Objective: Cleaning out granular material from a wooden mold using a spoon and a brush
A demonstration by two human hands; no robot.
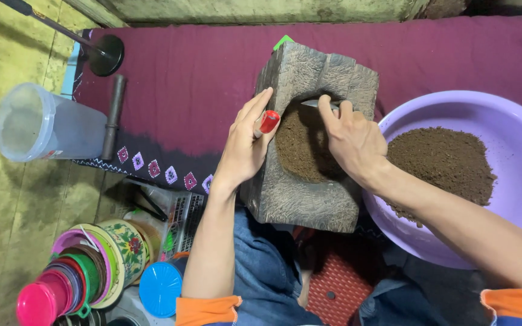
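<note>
Soft, even indoor light, colours vivid and focus sharp, with wide-angle bending at the edges.

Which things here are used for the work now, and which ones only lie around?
In use:
- wooden mortar holding brown powder
- left hand, against the mortar's side, with a small red thing
- right hand with a metal utensil
- purple basin of powder

Lying about:
- clear plastic jug
- dark pestle
- stacked coloured lids
- blue lid
</note>
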